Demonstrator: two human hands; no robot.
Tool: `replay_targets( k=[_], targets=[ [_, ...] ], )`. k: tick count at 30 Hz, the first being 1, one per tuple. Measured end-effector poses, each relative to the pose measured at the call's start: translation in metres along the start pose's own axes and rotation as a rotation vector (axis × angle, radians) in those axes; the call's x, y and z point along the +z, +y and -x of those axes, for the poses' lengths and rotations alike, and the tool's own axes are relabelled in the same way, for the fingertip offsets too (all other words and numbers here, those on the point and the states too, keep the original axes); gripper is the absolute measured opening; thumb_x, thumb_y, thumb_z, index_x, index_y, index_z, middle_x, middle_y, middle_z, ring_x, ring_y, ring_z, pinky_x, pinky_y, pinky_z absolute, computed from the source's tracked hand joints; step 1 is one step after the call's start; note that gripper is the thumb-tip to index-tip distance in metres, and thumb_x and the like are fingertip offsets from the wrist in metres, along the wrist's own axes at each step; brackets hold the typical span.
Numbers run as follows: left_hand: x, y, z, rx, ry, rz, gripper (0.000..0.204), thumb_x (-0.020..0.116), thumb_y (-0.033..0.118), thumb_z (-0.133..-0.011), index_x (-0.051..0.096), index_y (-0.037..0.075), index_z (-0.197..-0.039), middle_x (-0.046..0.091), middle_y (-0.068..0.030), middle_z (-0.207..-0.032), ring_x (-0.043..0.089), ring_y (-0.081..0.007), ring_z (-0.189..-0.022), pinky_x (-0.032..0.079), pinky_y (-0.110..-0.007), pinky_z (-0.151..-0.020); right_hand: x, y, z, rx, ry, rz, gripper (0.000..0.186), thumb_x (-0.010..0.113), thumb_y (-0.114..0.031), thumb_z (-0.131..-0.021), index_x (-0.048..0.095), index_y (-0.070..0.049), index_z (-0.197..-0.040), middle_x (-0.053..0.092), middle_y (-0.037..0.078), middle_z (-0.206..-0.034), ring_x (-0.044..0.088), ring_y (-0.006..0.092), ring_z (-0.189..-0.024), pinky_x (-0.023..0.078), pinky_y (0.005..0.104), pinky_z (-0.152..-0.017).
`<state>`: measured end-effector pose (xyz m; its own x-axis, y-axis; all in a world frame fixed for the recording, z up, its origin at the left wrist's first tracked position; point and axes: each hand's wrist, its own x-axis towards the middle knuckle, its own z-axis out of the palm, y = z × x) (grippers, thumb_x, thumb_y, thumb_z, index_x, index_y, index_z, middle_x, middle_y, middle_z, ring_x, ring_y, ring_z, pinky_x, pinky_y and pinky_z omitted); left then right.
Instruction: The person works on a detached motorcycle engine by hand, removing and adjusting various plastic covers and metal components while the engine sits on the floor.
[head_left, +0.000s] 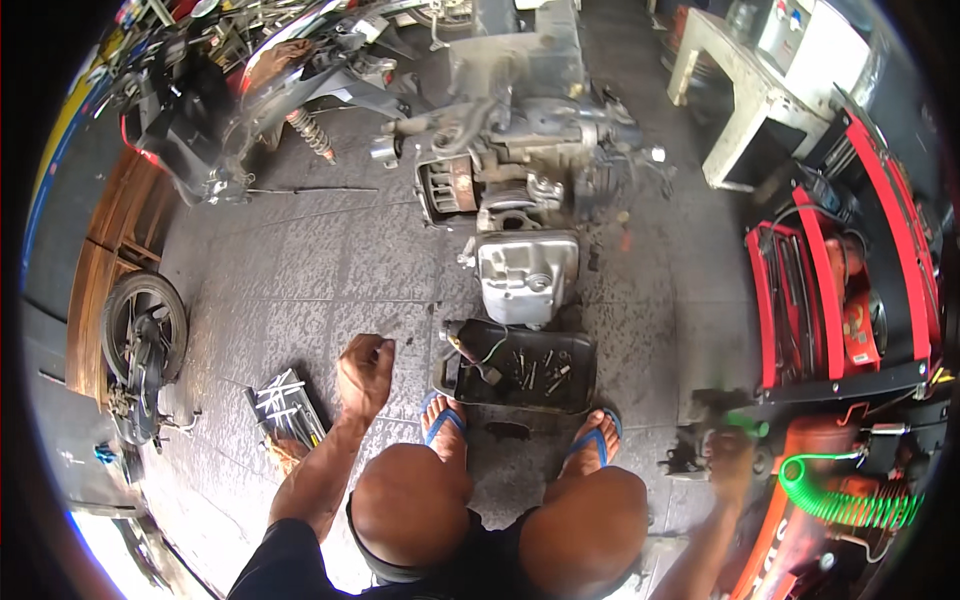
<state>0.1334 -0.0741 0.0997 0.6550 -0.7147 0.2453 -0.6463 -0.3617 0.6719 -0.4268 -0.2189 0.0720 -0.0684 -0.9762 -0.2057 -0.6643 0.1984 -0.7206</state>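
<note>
My left hand (pixel 365 375) is closed, held over the floor to the left of the black tray. A small, pale, blurred shape shows by its fingertips; I cannot make out what it is. My right hand (pixel 732 455), smeared by motion, is at the lower right beside a blurred dark thing with a green part (pixel 748 424). Its fingers cannot be made out. Between my feet and the engine (pixel 510 180) lies the black tray (pixel 470 390) with several bolts (pixel 535 372) and a wired part (pixel 480 360). A silver metal cover (pixel 530 275) is at the engine's near end.
A case of silver tools (pixel 285 400) lies at the left. Farther left are a wheel (pixel 145 320) and motorcycle parts (pixel 180 120). On the right are a red tool rack (pixel 830 290), a coiled green air hose (pixel 840 500), an orange-red tank (pixel 800 500) and a white stand (pixel 745 100).
</note>
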Motion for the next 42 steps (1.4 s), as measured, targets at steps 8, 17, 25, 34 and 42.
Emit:
replay_targets(
  k=[8,17,25,34,42],
  targets=[
    [-0.019,0.120,-0.009,0.101,-0.481,0.492,0.028,0.070,0.021,-0.095,0.068,-0.004,-0.107,0.072,-0.0129,-0.089,0.068,-0.0177,-0.082,0.055,-0.034,-0.075,-0.041,-0.197,0.017,-0.221,-0.019,-1.170,0.033,0.070,-0.010,-0.092,0.058,0.002,-0.120,0.066,0.012,-0.095,0.068,0.0224,-0.085,0.067,0.0313,-0.064],
    [-0.008,0.181,-0.059,-0.198,-0.415,0.986,0.079,0.066,0.042,-0.098,0.033,-0.010,-0.148,0.064,-0.0185,-0.119,0.065,-0.0208,-0.100,0.056,-0.034,-0.085,0.079,-0.319,-0.001,-0.016,-0.391,-1.525,0.008,0.067,-0.006,-0.093,0.066,-0.001,-0.098,0.070,0.013,-0.101,0.071,0.0256,-0.100,0.067,0.0408,-0.077],
    [-0.001,0.149,-0.089,-0.434,-0.231,0.889,0.071,0.066,0.049,-0.095,0.050,-0.007,-0.136,0.065,-0.0095,-0.099,0.062,-0.0143,-0.076,0.053,-0.029,-0.067,0.128,-0.350,-0.003,0.104,-0.502,-1.393,0.013,0.071,-0.010,-0.090,0.067,-0.003,-0.099,0.071,0.013,-0.103,0.070,0.0243,-0.099,0.063,0.0395,-0.082],
    [0.023,0.123,-0.124,-0.459,-0.133,0.873,0.074,0.076,0.042,-0.087,0.053,-0.015,-0.129,0.067,-0.0159,-0.102,0.060,-0.0158,-0.075,0.052,-0.031,-0.066,0.122,-0.361,-0.021,0.130,-0.623,-0.972,0.023,0.072,-0.030,-0.093,0.064,-0.009,-0.094,0.066,0.004,-0.079,0.059,0.0131,-0.058,0.045,0.0268,-0.047],
    [0.029,0.128,-0.125,-0.431,-0.109,0.991,0.092,0.080,0.040,-0.086,0.034,-0.011,-0.147,0.065,-0.0174,-0.113,0.064,-0.0213,-0.098,0.053,-0.033,-0.075,0.117,-0.317,-0.069,-0.294,0.034,-0.546,0.047,0.073,-0.046,-0.092,0.064,-0.002,-0.108,0.063,0.001,-0.085,0.056,0.0085,-0.071,0.044,0.0260,-0.060]
  ],
)
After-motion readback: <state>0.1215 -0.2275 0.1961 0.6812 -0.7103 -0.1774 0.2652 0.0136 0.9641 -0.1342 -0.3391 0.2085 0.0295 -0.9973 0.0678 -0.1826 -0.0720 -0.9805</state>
